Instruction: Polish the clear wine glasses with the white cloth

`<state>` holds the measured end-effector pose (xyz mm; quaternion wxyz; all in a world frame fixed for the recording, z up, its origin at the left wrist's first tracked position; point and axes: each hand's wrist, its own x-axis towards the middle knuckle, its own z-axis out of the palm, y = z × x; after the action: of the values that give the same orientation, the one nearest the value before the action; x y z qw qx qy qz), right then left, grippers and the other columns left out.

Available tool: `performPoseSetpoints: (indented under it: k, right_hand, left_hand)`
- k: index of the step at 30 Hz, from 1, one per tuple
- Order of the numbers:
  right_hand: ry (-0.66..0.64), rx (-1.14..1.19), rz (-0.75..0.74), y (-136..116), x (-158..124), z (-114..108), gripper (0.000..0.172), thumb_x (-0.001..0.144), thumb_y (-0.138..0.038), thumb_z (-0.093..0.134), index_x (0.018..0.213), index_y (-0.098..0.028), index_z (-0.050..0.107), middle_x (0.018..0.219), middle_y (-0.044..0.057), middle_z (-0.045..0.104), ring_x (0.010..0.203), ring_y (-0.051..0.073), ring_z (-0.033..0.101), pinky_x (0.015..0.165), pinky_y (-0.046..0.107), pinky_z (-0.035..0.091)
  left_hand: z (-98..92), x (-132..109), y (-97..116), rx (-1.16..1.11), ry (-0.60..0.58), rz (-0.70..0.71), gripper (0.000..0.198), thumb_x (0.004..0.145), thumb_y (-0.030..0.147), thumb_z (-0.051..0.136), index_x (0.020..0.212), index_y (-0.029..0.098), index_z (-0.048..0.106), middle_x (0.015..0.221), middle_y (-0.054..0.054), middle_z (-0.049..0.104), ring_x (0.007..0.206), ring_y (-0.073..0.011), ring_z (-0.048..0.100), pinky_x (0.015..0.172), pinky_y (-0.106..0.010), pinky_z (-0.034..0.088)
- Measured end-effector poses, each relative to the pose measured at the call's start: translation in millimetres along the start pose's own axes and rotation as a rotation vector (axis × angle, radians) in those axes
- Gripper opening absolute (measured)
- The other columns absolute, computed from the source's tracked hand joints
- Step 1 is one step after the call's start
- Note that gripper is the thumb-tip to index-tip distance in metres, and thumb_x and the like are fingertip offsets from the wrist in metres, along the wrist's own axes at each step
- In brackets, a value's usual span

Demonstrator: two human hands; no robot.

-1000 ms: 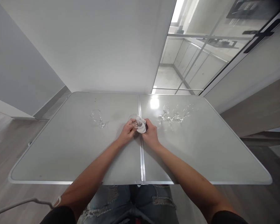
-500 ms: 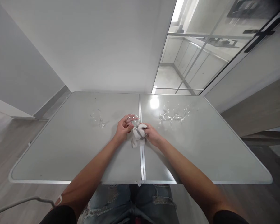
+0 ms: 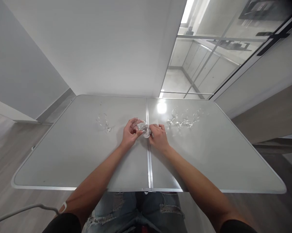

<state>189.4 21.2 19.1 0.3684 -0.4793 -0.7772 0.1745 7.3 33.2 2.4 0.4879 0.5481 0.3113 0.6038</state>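
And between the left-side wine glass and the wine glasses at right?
Head view: left hand, a held wine glass, white cloth, metal table seam, right hand.

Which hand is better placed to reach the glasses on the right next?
Probably the right hand: it is nearer those glasses. The left hand is farther off, gripping another glass. Both hands look busy, though.

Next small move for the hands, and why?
Probably a slight turn of the held glass with the right hand: the left hand supports its bowl, the right is at its foot end, and the other glasses stand apart to both sides.
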Motion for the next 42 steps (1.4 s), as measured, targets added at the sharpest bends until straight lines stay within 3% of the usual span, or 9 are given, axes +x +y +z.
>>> performPoseSetpoints:
  k: [7,10,13,17,20,28,36,38,42]
  right_hand:
    - [-0.255,0.836,0.306,4.7,3.2,-0.2,0.008,0.077,-0.026,0.059,0.080,-0.019,0.060,0.074,-0.001,0.054,0.068,0.015,0.046,0.066,0.027,0.034]
    - [-0.308,0.979,0.447,10.2,4.4,-3.2,0.016,0.080,-0.034,0.060,0.082,-0.018,0.061,0.070,-0.001,0.055,0.063,0.014,0.045,0.063,0.027,0.034]
    - [-0.270,0.740,0.289,9.9,4.9,-6.0,0.014,0.085,-0.032,0.055,0.086,-0.019,0.061,0.076,0.001,0.059,0.070,0.017,0.050,0.068,0.029,0.037]
    - [-0.096,0.093,0.004,-0.6,3.1,-3.0,0.009,0.082,-0.015,0.050,0.086,-0.019,0.058,0.086,0.007,0.064,0.089,0.023,0.054,0.088,0.037,0.036]
    - [-0.013,-0.054,0.002,-5.9,1.0,3.0,0.014,0.081,-0.011,0.048,0.088,-0.019,0.057,0.089,0.009,0.064,0.096,0.025,0.054,0.094,0.040,0.033]
    - [-0.489,0.962,0.349,7.7,4.4,-5.3,0.012,0.075,-0.030,0.061,0.080,-0.019,0.060,0.073,0.002,0.060,0.065,0.017,0.050,0.064,0.029,0.037]
    - [0.015,-0.046,0.061,-11.2,0.3,-1.6,0.017,0.078,-0.011,0.049,0.089,-0.019,0.060,0.091,0.010,0.065,0.099,0.026,0.054,0.094,0.040,0.035]
    - [-0.060,0.112,0.097,-11.2,-0.4,0.1,0.014,0.077,-0.014,0.051,0.085,-0.019,0.061,0.085,0.007,0.063,0.091,0.025,0.055,0.087,0.037,0.038]
    - [-0.431,0.879,0.333,-0.8,0.1,-3.4,0.012,0.072,-0.025,0.058,0.080,-0.018,0.063,0.072,0.002,0.058,0.066,0.017,0.050,0.066,0.030,0.040]
  left_hand:
    - [-4.1,3.8,0.7,-0.141,-0.092,-0.009,0.074,0.070,0.050,0.086,0.131,0.019,0.058,0.120,-0.017,0.068,0.100,-0.0251,0.068,0.074,-0.030,0.051]
    - [-5.6,4.5,-0.6,-0.166,-0.105,-0.021,0.078,0.067,0.051,0.087,0.131,0.018,0.057,0.124,-0.020,0.067,0.107,-0.0273,0.066,0.079,-0.032,0.051]
    - [-7.2,5.7,-2.2,-0.139,-0.077,-0.032,0.079,0.067,0.051,0.087,0.131,0.017,0.057,0.124,-0.020,0.067,0.106,-0.0269,0.066,0.077,-0.031,0.051]
    - [-6.6,7.3,0.7,-0.072,-0.043,-0.012,0.075,0.069,0.049,0.087,0.131,0.020,0.057,0.123,-0.018,0.067,0.095,-0.0227,0.066,0.069,-0.029,0.049]
    - [-5.4,7.5,7.2,-0.063,-0.074,-0.023,0.071,0.069,0.049,0.086,0.128,0.021,0.060,0.129,-0.018,0.063,0.082,-0.0170,0.064,0.064,-0.027,0.048]
    - [-10.4,5.8,6.1,-0.207,-0.143,-0.141,0.084,0.061,0.055,0.089,0.129,0.016,0.060,0.123,-0.020,0.066,0.100,-0.0260,0.067,0.072,-0.031,0.051]
    - [-10.5,10.2,-0.8,-0.121,-0.066,-0.076,0.075,0.065,0.046,0.090,0.128,0.021,0.059,0.131,-0.019,0.064,0.093,-0.0197,0.067,0.070,-0.027,0.050]
    - [-11.6,9.2,2.9,-0.155,-0.100,-0.105,0.079,0.063,0.051,0.090,0.128,0.020,0.060,0.131,-0.019,0.064,0.094,-0.0207,0.067,0.072,-0.028,0.051]
    - [-14.9,5.4,6.4,-0.246,-0.178,-0.186,0.085,0.059,0.056,0.090,0.129,0.018,0.060,0.124,-0.019,0.066,0.088,-0.0201,0.067,0.065,-0.026,0.049]
